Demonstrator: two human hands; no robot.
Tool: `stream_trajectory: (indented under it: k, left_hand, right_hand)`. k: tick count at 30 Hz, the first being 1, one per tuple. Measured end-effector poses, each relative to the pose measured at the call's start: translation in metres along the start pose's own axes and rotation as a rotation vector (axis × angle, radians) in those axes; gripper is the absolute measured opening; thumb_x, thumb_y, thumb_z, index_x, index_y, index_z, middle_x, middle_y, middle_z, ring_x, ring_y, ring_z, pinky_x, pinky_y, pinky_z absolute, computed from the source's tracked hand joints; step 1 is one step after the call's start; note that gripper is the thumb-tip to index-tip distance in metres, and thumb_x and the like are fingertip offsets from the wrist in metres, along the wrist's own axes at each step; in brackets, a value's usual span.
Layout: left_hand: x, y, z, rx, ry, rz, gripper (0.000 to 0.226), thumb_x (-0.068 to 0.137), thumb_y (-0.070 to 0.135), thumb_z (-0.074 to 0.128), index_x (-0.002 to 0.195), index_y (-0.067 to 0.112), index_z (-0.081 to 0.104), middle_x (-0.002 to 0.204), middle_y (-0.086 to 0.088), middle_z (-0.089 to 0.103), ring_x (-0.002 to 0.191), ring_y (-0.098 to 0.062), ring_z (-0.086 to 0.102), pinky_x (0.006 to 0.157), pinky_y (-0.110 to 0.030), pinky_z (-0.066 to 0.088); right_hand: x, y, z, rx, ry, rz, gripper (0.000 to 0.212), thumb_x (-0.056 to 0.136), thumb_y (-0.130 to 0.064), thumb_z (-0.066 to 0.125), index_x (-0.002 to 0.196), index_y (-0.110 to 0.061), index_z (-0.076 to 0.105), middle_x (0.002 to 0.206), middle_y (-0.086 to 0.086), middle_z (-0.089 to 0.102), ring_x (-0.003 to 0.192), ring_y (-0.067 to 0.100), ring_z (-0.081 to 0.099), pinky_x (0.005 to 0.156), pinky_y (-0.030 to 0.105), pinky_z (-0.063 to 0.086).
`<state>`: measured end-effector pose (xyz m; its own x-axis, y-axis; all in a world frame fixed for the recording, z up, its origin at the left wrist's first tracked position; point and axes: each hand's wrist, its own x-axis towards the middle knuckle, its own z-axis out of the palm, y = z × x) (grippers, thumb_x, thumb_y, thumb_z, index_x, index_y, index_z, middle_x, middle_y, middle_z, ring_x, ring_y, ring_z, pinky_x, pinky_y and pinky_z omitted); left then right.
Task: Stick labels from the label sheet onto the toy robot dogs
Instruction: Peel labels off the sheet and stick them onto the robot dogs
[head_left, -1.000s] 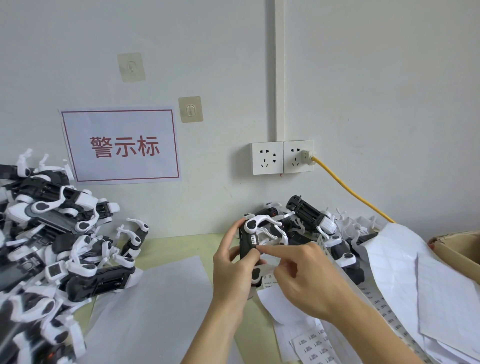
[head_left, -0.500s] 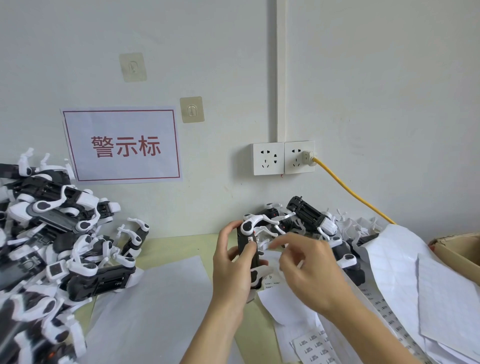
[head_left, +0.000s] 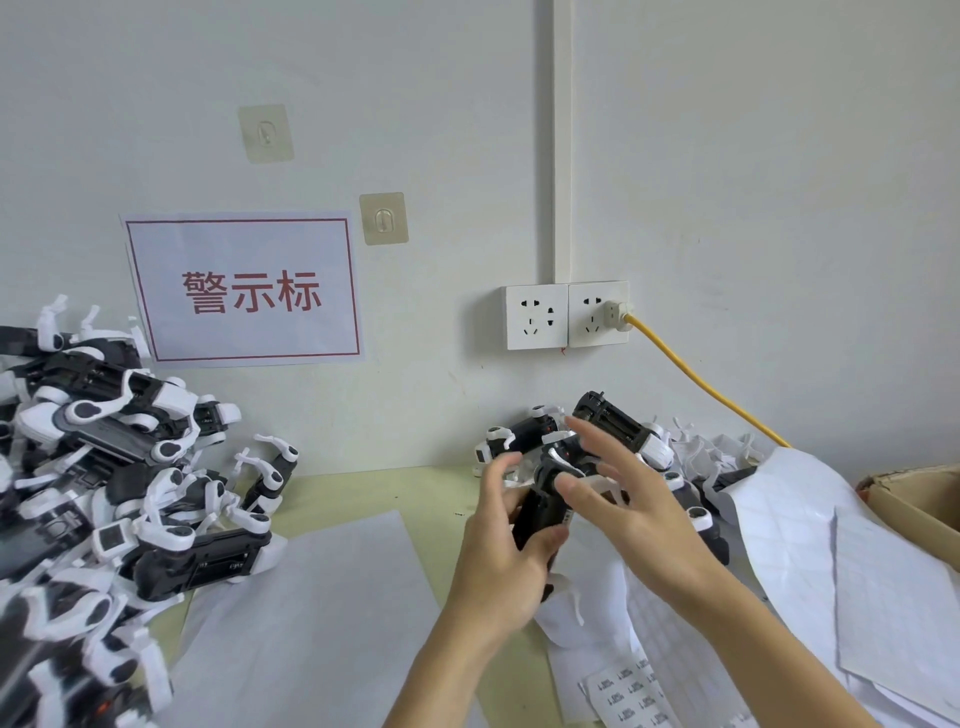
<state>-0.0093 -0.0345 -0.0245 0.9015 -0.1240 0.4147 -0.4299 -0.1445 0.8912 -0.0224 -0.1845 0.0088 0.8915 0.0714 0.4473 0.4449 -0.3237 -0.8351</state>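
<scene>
White wall (head_left: 727, 156) at back, meeting a pale green table (head_left: 363, 493) along a straight line.

Wall fittings: paper sign (head_left: 244, 288) with red border and red characters; two adhesive hooks (head_left: 383, 218), one above and left of the other; vertical conduit (head_left: 562, 140) running down to a double socket (head_left: 566, 315); yellow cable (head_left: 701, 387) plugged into the socket's right half, sloping down to the right.

Left edge: heap of dogs (head_left: 104, 467), black and white, tangled, stacked against the wall and running out of view at the left and bottom.

Centre front: blank sheet (head_left: 311, 623) lying flat, its left edge just beside the heap. Bare table shows between this sheet and the wall.

Centre: left hand (head_left: 498, 566), fingers and thumb curled round one dog (head_left: 545, 499), held up off the table, tilted. Right hand (head_left: 628, 514) just beside it, fingers spread and straight, thumb tip touching or nearly touching the dog; it holds nothing visible.

Behind the hands: second pile (head_left: 613, 431) of dogs against the wall.

Right: loose backing sheets (head_left: 805, 545), overlapping and curling. Label sheet (head_left: 628, 696) with printed labels at the bottom edge, under the right forearm. Box (head_left: 924, 499), cardboard, cut off by the right edge.
</scene>
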Motion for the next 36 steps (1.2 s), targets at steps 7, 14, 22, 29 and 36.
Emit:
stream_trajectory:
  k: [7,14,22,29,36]
  left_hand:
    - [0.001,0.005,-0.003,0.099,-0.032,0.060,0.059,0.093,0.001,0.063,0.111,0.056,0.054,0.103,0.040,0.066,0.103,0.014,0.062,0.081,-0.004,0.044]
    - [0.002,0.005,-0.003,0.079,0.112,0.039,0.030,0.095,0.017,0.066,0.114,0.041,0.065,0.112,0.023,0.068,0.110,0.013,0.057,0.077,-0.004,0.044]
    - [0.006,0.008,-0.005,-0.332,0.178,-0.198,0.019,0.105,0.028,0.045,0.106,0.018,0.061,0.096,-0.011,0.069,0.077,-0.025,0.069,0.056,-0.022,0.050]
    - [0.006,0.008,-0.006,-0.330,0.314,-0.033,0.025,0.103,0.027,0.051,0.096,0.008,0.064,0.090,-0.014,0.073,0.083,-0.038,0.070,0.069,-0.041,0.053]
    - [0.007,0.009,-0.008,-0.387,0.353,-0.068,0.028,0.102,0.029,0.050,0.102,0.010,0.069,0.085,-0.011,0.073,0.073,-0.029,0.068,0.057,-0.027,0.052]
  right_hand:
    - [0.005,0.009,0.002,-0.107,-0.001,0.039,0.036,0.092,-0.037,0.067,0.127,-0.044,0.062,0.128,-0.022,0.059,0.125,-0.007,0.048,0.101,0.021,0.042]
    - [0.009,0.015,0.004,-0.073,0.150,0.036,0.015,0.094,-0.046,0.057,0.106,-0.040,0.064,0.091,-0.001,0.067,0.091,0.017,0.059,0.073,0.027,0.044]
    - [0.008,0.011,0.005,0.108,0.256,0.094,0.018,0.097,-0.058,0.043,0.091,-0.048,0.058,0.065,-0.001,0.042,0.053,0.012,0.037,0.059,0.031,0.038]
    - [0.007,0.007,0.005,0.173,0.224,0.096,0.034,0.080,-0.074,0.038,0.096,-0.051,0.059,0.079,-0.012,0.055,0.056,0.002,0.049,0.053,0.016,0.050]
    - [0.007,0.011,0.002,0.249,0.209,0.097,0.026,0.105,-0.046,0.038,0.108,-0.046,0.064,0.096,-0.027,0.063,0.075,0.009,0.057,0.070,0.032,0.048]
